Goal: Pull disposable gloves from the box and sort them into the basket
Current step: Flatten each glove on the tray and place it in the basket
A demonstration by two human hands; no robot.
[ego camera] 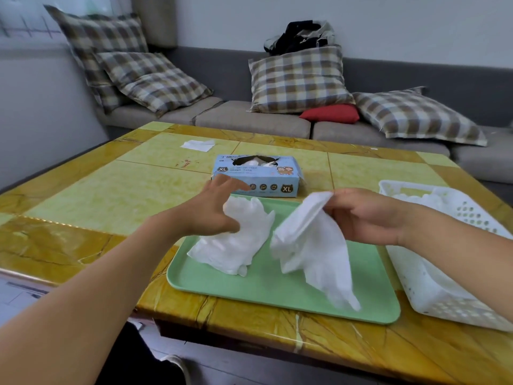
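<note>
my right hand (369,218) is pinching a white glove (313,245) that dangles over the green tray (277,290), left hand (211,209) spread loose on the glove pile (236,245), box (256,175) just past it, basket (444,262) right of my right hand.

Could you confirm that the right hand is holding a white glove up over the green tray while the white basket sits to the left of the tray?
Not quite: the head view shows the white basket to the right of the green tray, not the left. The rest stands: the right hand holds a white glove up over the tray.
</note>
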